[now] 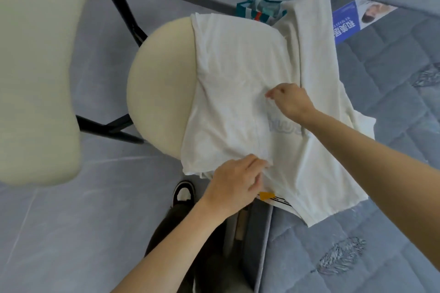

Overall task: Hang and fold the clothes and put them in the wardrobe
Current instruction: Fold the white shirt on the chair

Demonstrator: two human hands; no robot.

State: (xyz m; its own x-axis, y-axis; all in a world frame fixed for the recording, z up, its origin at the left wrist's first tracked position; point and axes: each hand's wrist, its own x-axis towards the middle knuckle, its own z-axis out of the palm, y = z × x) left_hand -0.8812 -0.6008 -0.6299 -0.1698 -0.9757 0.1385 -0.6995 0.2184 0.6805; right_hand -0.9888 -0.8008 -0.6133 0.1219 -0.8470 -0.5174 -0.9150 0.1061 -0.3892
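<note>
Both hands are on the shirt [238, 74]. It lies spread flat, bridging the round cream seat [157, 93] and the grey mattress [392, 107]: its left part covers the seat's right half and its right part rests on the mattress's left edge.

My left hand [235, 183] is at the shirt's near edge, just past the seat's near rim. The fingers are curled narrow, pinching a fold of the cloth. A yellow tag [266, 196] shows at that same edge, touching the heel of this hand.

My right hand [291, 101] is over the middle of the shirt, just beyond some faint lettering — fingers drawn together, tips nipping a small ridge of fabric.

A pale grey garment [314, 38] runs along the mattress's left edge, touching the shirt's far right side; I cannot tell which lies on top. A teal bag [259, 8] stands beyond the seat's far rim, and a blue leaflet [352, 19] lies near the mattress's far edge. My shoe [183, 194] is on the floor [71, 233] below the seat's near rim.
</note>
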